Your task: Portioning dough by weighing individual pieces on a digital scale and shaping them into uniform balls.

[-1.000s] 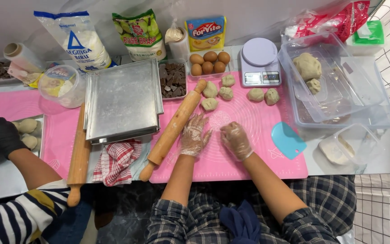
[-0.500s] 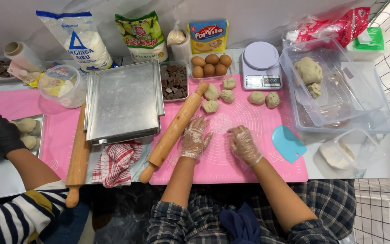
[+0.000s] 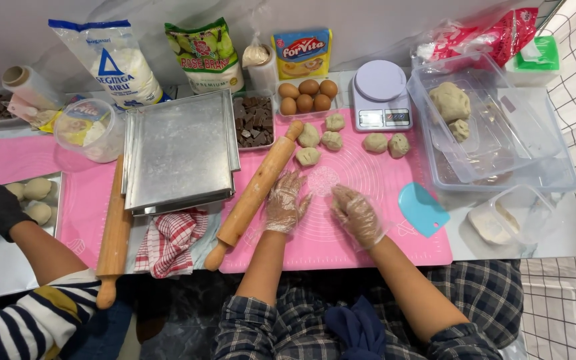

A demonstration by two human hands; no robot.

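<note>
Both gloved hands have drawn slightly apart on the pink mat (image 3: 368, 247); the left hand (image 3: 285, 203) lies flat, fingers spread, holding nothing, just beside the rolling pin (image 3: 255, 193); the right hand (image 3: 357, 215) rests open and empty; the pin lies on the mat's left edge, running diagonally from near-left to far-right, its far handle pointing toward the eggs (image 3: 308, 95).

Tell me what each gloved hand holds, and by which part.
Nothing is held: the left hand and the right hand rest open on the pink mat.
</note>
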